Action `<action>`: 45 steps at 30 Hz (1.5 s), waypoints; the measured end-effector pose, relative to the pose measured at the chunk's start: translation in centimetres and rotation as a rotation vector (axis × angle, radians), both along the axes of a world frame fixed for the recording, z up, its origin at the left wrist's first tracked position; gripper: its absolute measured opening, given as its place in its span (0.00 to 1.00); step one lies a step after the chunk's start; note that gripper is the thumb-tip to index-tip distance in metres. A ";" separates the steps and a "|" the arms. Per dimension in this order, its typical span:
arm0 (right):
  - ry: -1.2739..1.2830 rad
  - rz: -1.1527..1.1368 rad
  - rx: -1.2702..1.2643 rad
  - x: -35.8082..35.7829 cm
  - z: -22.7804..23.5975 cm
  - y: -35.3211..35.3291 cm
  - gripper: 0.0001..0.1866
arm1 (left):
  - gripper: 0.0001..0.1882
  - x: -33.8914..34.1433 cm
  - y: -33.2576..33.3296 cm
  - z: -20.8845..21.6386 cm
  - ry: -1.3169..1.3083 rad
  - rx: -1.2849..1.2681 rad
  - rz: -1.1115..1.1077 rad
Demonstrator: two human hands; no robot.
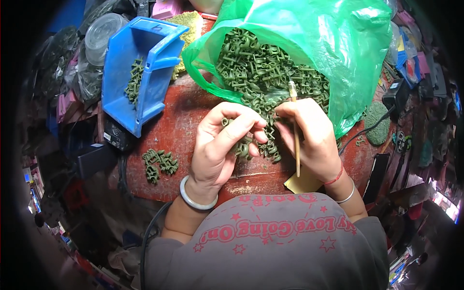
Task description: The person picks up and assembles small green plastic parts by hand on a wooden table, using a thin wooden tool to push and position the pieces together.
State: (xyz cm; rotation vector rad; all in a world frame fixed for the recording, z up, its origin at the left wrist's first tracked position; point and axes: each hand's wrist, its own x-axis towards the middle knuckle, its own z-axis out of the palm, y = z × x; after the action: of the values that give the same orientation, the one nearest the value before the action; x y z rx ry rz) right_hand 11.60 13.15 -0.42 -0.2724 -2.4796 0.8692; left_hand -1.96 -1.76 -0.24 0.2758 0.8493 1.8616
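Red worktop (186, 108) lay beneath green pieces (168, 163), seemingly light and stiff, best pinched by their edges; left hand (216, 145) cupped some, right hand (314, 130) gripped 1 stick (297, 150).

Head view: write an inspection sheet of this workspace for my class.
Surface: red tabletop, worn and scuffed.
Job's things: small green pieces heaped in an open green bag, some spilling out; more in a blue bin.
Clutter: yellow block, clear round tub.
Grips: left hand holds green pieces; right hand holds a thin tool.
Cables: black cable at right, dark cable at lower left.
Surroundings: crowded and dark; details blurred at the rim.
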 end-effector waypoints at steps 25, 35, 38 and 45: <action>0.211 0.075 -0.358 1.8 2.9 -0.2 0.16 | 0.14 0.8 0.4 0.7 0.231 -0.278 -0.090; 0.060 -0.265 -0.443 1.8 3.4 -0.2 0.09 | 0.13 -5.4 -0.8 7.2 0.969 -0.293 1.036; 0.033 -0.159 -0.039 1.5 1.3 0.3 0.11 | 0.12 -10.2 -0.7 5.6 1.163 -0.489 1.198; -0.033 -0.036 0.083 1.7 0.3 0.7 0.15 | 0.08 -10.1 0.0 4.8 1.582 -0.571 1.086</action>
State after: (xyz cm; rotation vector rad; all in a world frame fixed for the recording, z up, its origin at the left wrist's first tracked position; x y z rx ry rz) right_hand 13.30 13.81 -0.10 -0.3038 -2.5264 0.7504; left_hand -12.10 -1.80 4.59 1.1341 2.9859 1.9039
